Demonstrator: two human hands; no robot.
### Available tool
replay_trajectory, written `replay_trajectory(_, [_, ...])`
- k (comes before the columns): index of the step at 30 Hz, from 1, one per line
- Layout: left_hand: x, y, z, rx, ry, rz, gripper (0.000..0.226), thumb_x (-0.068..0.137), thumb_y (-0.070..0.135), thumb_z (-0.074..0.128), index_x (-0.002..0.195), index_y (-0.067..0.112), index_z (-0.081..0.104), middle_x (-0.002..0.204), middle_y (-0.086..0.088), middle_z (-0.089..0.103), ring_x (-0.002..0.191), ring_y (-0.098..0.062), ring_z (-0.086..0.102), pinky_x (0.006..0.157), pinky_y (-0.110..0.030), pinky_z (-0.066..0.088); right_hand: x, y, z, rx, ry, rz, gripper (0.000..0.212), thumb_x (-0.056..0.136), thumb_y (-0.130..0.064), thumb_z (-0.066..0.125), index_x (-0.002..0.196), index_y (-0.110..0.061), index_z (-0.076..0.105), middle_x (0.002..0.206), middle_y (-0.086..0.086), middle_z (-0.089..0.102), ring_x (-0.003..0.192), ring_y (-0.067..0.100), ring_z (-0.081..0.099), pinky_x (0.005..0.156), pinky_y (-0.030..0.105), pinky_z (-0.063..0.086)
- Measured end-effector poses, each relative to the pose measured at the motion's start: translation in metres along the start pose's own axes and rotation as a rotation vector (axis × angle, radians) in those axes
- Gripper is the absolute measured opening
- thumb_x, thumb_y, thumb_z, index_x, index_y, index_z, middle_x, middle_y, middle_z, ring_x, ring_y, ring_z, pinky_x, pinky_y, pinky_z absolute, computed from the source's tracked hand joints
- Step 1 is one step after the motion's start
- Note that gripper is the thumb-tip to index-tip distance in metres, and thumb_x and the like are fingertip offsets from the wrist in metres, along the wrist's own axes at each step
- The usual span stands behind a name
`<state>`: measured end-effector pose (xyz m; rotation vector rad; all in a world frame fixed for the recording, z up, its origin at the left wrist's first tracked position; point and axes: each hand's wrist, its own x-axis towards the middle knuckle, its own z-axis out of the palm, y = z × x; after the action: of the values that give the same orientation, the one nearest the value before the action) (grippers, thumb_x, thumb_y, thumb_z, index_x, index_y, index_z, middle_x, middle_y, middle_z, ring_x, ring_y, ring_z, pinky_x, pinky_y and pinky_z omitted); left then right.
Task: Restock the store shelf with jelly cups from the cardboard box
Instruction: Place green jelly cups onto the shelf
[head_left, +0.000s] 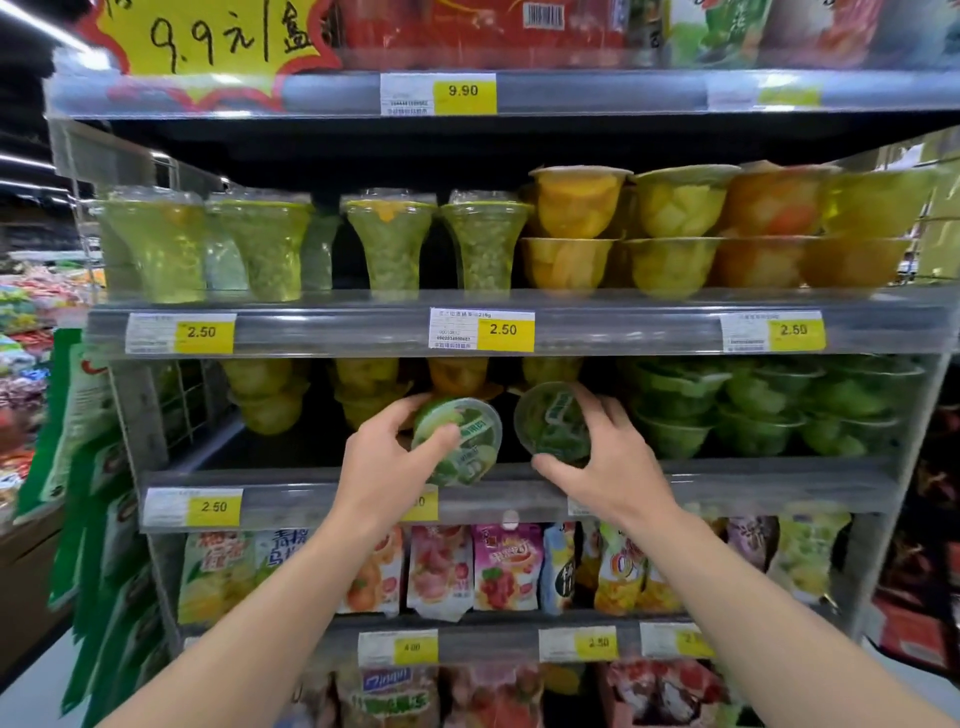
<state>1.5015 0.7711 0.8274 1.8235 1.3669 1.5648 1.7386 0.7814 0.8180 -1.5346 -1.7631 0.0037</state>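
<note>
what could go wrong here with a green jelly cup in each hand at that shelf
1. The left hand holds its green jelly cup tilted over the shelf's front lip; it might catch or slip.
2. The right hand brings its cup close to the stacked green cups, which could get nudged and topple.

Both bare forearms reach forward and up, the left hand (387, 457) and right hand (608, 457) side by side, fingers curled, each gripping a round object.
</note>
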Motion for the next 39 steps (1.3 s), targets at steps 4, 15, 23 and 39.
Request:
replay_trajectory(4, [0.004,0.007,0.007,-0.057,0.011,-0.055,0.036,0.089,0.040,0.070,0.122,0.025,0.065,0.103,0.013,0.071,0.090,-0.001,0.069,0.076,-0.023,0.059,0.006,-0.001,-0.011,0.016,0.030,-0.007,0.073,0.068,-0.061,0.073,0.133,-0.036,0.049,0.118,-0.003,0.058,0.108,0.022,0.058,0.089,0.033,0.049])
replay_trajectory(15, [0.000,0.022,0.025,-0.226,-0.012,-0.160,0.018,0.090,0.041,0.069,0.097,0.026,0.074,0.087,0.010,0.077,0.085,-0.008,0.073,0.081,-0.036,0.060,0.010,0.001,-0.010,-0.046,-0.038,0.075,0.071,0.078,-0.074,0.052,0.138,-0.038,0.042,0.132,0.001,0.051,0.117,0.029,0.053,0.091,0.040,0.049])
replay_trajectory(23, [-0.011,0.031,0.032,-0.334,-0.040,-0.217,0.019,0.094,0.035,0.066,0.097,0.018,0.075,0.087,0.002,0.077,0.085,-0.013,0.074,0.079,-0.041,0.062,-0.035,-0.011,-0.008,-0.028,0.162,-0.308,0.087,0.074,-0.047,0.071,0.149,-0.024,0.034,0.144,-0.008,0.042,0.131,0.010,0.036,0.108,0.027,0.032])
replay_trajectory(39, [0.002,0.029,0.034,-0.197,-0.102,-0.110,0.028,0.096,0.029,0.063,0.122,0.020,0.066,0.102,0.009,0.074,0.089,-0.009,0.072,0.082,-0.034,0.061,-0.011,-0.014,-0.031,0.332,0.259,-0.134,0.077,0.073,-0.041,0.084,0.140,-0.020,0.052,0.127,-0.014,0.053,0.114,-0.004,0.046,0.090,0.000,0.031])
